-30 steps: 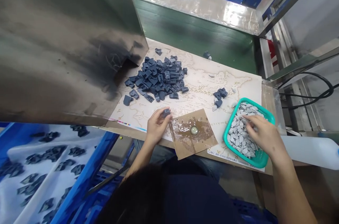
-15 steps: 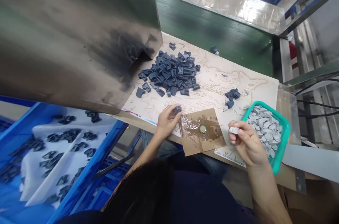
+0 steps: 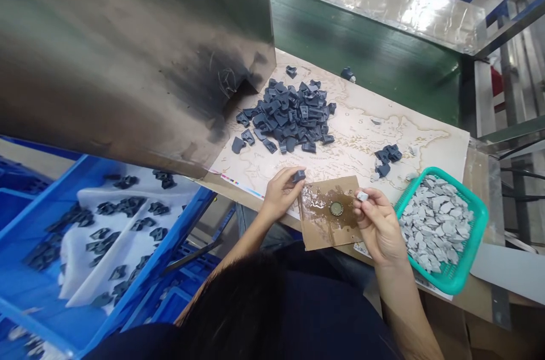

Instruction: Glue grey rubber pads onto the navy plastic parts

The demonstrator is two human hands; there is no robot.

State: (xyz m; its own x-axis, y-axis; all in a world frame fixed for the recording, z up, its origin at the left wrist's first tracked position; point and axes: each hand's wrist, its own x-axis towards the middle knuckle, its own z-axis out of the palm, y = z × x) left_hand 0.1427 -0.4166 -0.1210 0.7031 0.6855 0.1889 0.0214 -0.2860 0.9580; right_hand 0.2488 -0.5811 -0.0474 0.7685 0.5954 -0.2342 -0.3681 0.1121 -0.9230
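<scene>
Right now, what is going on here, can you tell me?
A person's left hand pinches a dark blue piece near a wet brown cardboard sheet, and the right hand holds a small pale gray piece. A heap of dark blue pieces lies on a printed map sheet, and pale gray pieces fill a teal basket.

Parts (image 3: 284, 116): were dark slate blue.
Chips (image 3: 434, 224): were pale grey.
Basket (image 3: 473, 238): was teal, latticed.
Sheet (image 3: 409, 144): was cream, with tan map lines.
Crate (image 3: 179, 218): was bright blue.
</scene>
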